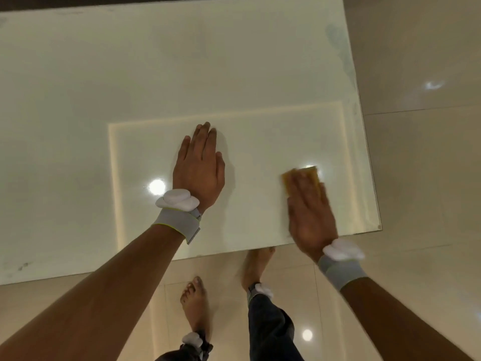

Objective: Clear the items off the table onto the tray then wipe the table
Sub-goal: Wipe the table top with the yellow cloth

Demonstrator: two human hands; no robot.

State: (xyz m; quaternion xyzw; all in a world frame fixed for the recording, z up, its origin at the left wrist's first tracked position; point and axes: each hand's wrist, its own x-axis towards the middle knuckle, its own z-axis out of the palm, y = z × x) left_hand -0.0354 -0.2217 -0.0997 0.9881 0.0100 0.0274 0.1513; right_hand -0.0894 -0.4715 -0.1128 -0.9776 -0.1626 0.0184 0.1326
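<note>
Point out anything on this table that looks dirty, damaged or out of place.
Grey smears run along the table's right edge, and dark specks sit near its front left edge. Nothing looks damaged. The right hand presses a yellow sponge near the front right corner.

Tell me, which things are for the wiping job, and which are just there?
For the job: the table; the yellow-brown wiping pad; the right hand, pressing the pad on the table; the left hand, resting flat on the table.
Just there: the grey wristbands; the tiled floor; the bare feet.
</note>
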